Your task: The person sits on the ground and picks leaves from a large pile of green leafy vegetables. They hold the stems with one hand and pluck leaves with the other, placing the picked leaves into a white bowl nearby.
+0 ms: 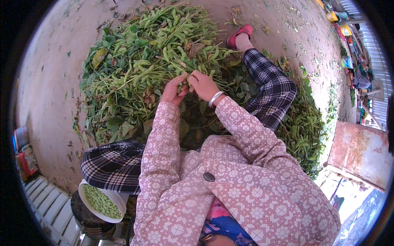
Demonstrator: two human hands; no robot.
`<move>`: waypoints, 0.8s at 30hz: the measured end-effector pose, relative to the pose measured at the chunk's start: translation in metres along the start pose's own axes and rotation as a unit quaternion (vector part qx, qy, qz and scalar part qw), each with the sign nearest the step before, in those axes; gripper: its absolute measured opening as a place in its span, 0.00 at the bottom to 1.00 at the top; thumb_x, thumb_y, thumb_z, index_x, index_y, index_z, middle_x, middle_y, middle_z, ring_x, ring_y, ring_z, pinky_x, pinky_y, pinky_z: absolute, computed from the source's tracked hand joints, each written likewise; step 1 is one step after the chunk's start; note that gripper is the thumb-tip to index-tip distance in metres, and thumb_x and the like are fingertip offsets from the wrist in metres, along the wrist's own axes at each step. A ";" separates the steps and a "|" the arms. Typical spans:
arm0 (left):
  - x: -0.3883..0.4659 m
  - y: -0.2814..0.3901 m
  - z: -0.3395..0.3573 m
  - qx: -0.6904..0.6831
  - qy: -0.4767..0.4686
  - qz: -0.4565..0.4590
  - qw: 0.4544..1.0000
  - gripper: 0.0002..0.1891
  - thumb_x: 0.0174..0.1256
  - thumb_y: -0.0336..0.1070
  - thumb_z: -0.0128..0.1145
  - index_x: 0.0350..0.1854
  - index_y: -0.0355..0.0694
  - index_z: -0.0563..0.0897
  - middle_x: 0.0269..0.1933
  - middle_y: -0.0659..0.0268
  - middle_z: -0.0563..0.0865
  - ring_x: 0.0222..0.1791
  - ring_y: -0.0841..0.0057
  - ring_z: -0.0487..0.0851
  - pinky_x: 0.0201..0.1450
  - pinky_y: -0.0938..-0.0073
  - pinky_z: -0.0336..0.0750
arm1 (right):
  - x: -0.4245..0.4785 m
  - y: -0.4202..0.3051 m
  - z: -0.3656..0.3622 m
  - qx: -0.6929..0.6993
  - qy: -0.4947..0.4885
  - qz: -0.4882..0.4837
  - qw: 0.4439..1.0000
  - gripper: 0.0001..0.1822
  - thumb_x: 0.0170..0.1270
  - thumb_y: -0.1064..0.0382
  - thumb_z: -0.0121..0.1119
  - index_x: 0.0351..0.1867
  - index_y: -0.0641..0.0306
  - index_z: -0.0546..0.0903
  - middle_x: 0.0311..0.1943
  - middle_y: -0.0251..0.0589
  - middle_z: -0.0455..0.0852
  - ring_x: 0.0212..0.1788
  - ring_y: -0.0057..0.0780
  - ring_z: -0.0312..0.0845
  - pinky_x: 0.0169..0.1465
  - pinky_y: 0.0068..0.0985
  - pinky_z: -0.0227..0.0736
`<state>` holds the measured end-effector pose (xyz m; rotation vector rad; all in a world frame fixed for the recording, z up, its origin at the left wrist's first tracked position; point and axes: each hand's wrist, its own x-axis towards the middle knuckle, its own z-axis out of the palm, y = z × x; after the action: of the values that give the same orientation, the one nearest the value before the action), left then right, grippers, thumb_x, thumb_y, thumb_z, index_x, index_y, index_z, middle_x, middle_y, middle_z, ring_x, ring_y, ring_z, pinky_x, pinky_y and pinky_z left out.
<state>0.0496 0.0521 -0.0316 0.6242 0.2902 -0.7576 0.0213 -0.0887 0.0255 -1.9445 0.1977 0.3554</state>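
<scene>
My left hand (176, 89) and my right hand (201, 84), with a silver bangle on its wrist, meet in front of me over a heap of cut green bean plants (132, 70). A green bean pod (188, 79) is pinched between the fingertips of both hands; the fingers hide most of it. Something small and green also shows inside my curled left fingers. Many full pods, stems and some yellowed leaves make up the heap. By my left knee, a white plastic bucket (123, 203) holds shelled green beans (101, 201).
More bean plants (303, 138) lie to the right of my bent leg. A white slatted surface (50, 203) and a dark round stool-like object (89, 215) are at lower left. A rusty metal sheet (358, 150) stands at right, with assorted household items (358, 67) beyond.
</scene>
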 end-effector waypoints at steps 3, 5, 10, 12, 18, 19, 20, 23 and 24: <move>-0.005 0.003 0.013 0.050 0.078 0.024 0.995 0.07 0.61 0.35 0.56 0.34 0.37 0.76 0.25 0.71 0.74 0.19 0.86 0.67 0.15 0.87 0.54 | -0.004 -0.005 0.000 -0.079 -0.019 0.002 0.997 0.15 0.65 0.54 0.40 0.34 0.66 0.70 0.21 0.52 0.79 0.24 0.42 0.79 0.34 0.38 0.70; -0.007 0.001 0.018 0.063 0.096 0.034 0.993 0.07 0.60 0.34 0.57 0.34 0.37 0.76 0.26 0.71 0.74 0.19 0.86 0.67 0.15 0.87 0.54 | -0.003 -0.003 0.001 -0.114 -0.020 -0.005 0.993 0.14 0.64 0.56 0.41 0.35 0.66 0.69 0.20 0.52 0.79 0.23 0.40 0.80 0.34 0.38 0.70; -0.003 0.003 0.014 0.057 0.060 0.018 0.996 0.07 0.60 0.33 0.57 0.35 0.36 0.75 0.25 0.72 0.72 0.21 0.87 0.66 0.16 0.87 0.54 | 0.001 0.008 -0.007 0.112 -0.070 0.084 0.988 0.10 0.66 0.57 0.41 0.34 0.60 0.69 0.18 0.43 0.76 0.11 0.28 0.67 0.18 0.30 0.61; 0.001 0.001 0.007 0.017 0.023 0.006 1.000 0.07 0.60 0.33 0.56 0.35 0.36 0.75 0.25 0.71 0.72 0.21 0.87 0.66 0.16 0.87 0.54 | -0.005 -0.004 -0.013 0.248 -0.104 0.199 0.942 0.08 0.68 0.55 0.43 0.38 0.54 0.70 0.17 0.31 0.73 0.09 0.15 0.55 0.11 0.17 0.47; 0.002 -0.002 0.010 0.093 0.040 0.011 0.995 0.08 0.59 0.36 0.58 0.33 0.38 0.75 0.25 0.71 0.73 0.20 0.87 0.67 0.16 0.87 0.55 | -0.001 0.011 -0.012 0.303 -0.126 0.198 0.924 0.07 0.66 0.57 0.48 0.35 0.55 0.69 0.18 0.33 0.71 0.09 0.16 0.55 0.10 0.17 0.46; 0.001 -0.002 0.013 0.130 0.058 0.018 0.990 0.08 0.59 0.36 0.59 0.33 0.38 0.75 0.26 0.71 0.74 0.20 0.87 0.68 0.16 0.87 0.55 | -0.002 0.012 -0.011 0.316 -0.124 0.194 0.920 0.07 0.66 0.57 0.49 0.36 0.56 0.69 0.18 0.31 0.71 0.09 0.15 0.55 0.10 0.16 0.46; 0.000 -0.002 0.017 0.167 0.075 0.025 0.983 0.08 0.59 0.36 0.59 0.33 0.38 0.76 0.26 0.71 0.74 0.20 0.87 0.68 0.16 0.87 0.55 | -0.004 0.013 -0.009 0.329 -0.122 0.189 0.917 0.07 0.67 0.57 0.49 0.37 0.56 0.69 0.18 0.30 0.71 0.09 0.14 0.55 0.10 0.16 0.46; -0.006 0.002 0.025 0.119 0.095 0.046 0.987 0.07 0.59 0.36 0.58 0.33 0.39 0.77 0.27 0.71 0.76 0.20 0.86 0.69 0.17 0.87 0.57 | -0.008 0.012 -0.004 0.398 -0.115 0.187 0.891 0.07 0.67 0.58 0.49 0.38 0.57 0.69 0.19 0.29 0.71 0.09 0.13 0.55 0.10 0.15 0.47; -0.006 0.002 0.025 0.115 0.093 0.044 0.988 0.07 0.59 0.36 0.58 0.34 0.38 0.77 0.28 0.71 0.76 0.19 0.86 0.69 0.17 0.87 0.58 | -0.009 0.012 -0.003 0.425 -0.111 0.189 0.878 0.07 0.67 0.58 0.48 0.38 0.57 0.69 0.19 0.29 0.71 0.09 0.13 0.55 0.10 0.15 0.47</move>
<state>0.0473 0.0411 -0.0086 0.9233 0.3474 -0.6532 0.0100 -0.0965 0.0196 -0.9736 0.4935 0.6206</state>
